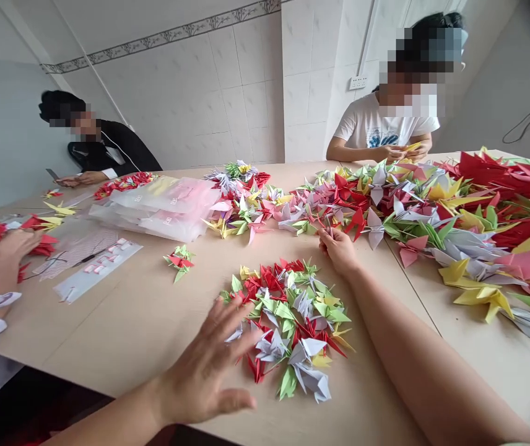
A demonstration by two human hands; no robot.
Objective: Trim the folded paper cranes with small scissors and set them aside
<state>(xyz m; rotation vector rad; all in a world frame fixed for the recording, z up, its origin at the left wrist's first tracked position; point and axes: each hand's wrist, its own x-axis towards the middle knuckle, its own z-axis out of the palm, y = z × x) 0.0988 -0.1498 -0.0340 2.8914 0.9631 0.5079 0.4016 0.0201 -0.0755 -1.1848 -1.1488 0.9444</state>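
A round heap of folded paper cranes (288, 310) in red, green, white and yellow lies on the table in front of me. Over its left edge hovers my left hand (209, 359), fingers spread and slightly blurred, holding nothing. My right hand (339, 248) stretches forward past the heap to the near edge of a longer spread of paper cranes (302, 214). Its fingers are pinched together by red and pink cranes; what they grip, if anything, is too small to make out. One small green and red cluster of cranes (180, 262) sits apart, left of the heap.
Clear plastic bags (167, 207) lie farther back on the tabletop (121, 347), beside a flat plastic strip (98, 269). A large crane pile (501, 217) fills the right side. Two people sit across; a person's hand (17, 241) handles red paper at left.
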